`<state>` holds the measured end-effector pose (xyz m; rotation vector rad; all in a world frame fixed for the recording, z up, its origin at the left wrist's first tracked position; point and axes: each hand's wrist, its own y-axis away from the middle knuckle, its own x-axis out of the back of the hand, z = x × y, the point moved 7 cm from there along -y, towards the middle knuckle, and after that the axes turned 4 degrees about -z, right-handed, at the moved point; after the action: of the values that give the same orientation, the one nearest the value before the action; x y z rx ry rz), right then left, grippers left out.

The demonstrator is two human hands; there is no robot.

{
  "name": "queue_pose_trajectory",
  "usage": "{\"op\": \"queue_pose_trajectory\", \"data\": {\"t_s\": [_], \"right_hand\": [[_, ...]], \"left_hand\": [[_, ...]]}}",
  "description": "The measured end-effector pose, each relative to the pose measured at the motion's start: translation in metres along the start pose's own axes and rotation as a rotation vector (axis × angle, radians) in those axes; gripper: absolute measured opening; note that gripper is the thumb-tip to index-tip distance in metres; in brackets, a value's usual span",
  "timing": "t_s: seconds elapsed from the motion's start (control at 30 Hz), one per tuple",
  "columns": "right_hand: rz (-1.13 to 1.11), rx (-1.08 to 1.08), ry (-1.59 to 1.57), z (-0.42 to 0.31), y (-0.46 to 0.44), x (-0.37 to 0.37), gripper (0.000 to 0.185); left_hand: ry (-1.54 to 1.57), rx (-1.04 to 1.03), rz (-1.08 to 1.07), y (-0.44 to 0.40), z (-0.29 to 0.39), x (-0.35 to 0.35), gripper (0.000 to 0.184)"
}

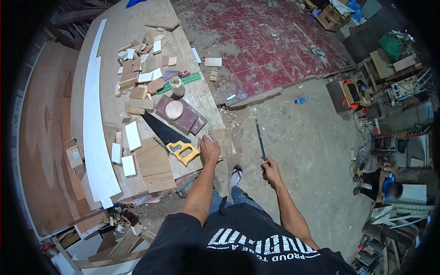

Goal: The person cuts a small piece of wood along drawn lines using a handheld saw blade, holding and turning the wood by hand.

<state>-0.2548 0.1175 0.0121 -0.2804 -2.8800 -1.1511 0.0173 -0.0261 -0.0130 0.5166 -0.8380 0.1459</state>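
My left hand (209,149) is at the near right corner of the wooden table (201,96), its fingers on or beside a thin brown board (222,140); whether it grips the board is hard to tell. Just left of it lies a handsaw with a yellow handle (183,152) and dark blade (160,128). My right hand (271,172) is closed around the lower end of a long, thin dark tool (261,140), held up over the floor to the right of the table.
Wood offcuts (137,78), a jar (177,86), a green ruler (190,78) and a long white strip (94,114) lie on the table. A bottle (302,100) is on the floor. A person (380,183) is at the far right, near cluttered shelves.
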Motion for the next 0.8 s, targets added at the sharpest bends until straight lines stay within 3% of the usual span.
{"op": "queue_pose_trajectory", "data": {"t_s": [0.03, 0.07, 0.13, 0.17, 0.23, 0.43, 0.67, 0.8], "right_hand": [[-0.020, -0.023, 0.035, 0.004, 0.001, -0.001, 0.038], [-0.025, -0.026, 0.035, 0.008, 0.000, -0.002, 0.038], [-0.047, 0.026, 0.132, 0.013, -0.002, -0.008, 0.041], [-0.027, 0.086, 0.198, 0.013, -0.004, -0.013, 0.050], [-0.048, 0.144, 0.282, 0.015, -0.008, -0.019, 0.053], [-0.114, 0.305, 0.486, -0.006, -0.008, -0.045, 0.059], [-0.141, 0.445, 0.625, -0.027, -0.003, -0.070, 0.057], [-0.116, 0.538, 0.617, -0.035, 0.002, -0.080, 0.058]], "left_hand": [[-0.038, -0.100, 0.029, 0.001, -0.003, -0.005, 0.055], [-0.041, -0.096, 0.031, 0.001, -0.007, -0.002, 0.055], [-0.209, -0.341, -0.102, 0.003, 0.003, -0.007, 0.062], [-0.214, -0.338, -0.102, 0.003, 0.003, -0.002, 0.062], [-0.395, -0.604, -0.209, 0.012, 0.020, -0.003, 0.075], [-0.607, -0.599, -0.334, 0.012, 0.012, -0.010, 0.092], [-0.727, -0.664, -0.306, 0.008, 0.023, -0.017, 0.096], [-0.728, -0.639, -0.405, 0.008, 0.036, -0.014, 0.100]]}}
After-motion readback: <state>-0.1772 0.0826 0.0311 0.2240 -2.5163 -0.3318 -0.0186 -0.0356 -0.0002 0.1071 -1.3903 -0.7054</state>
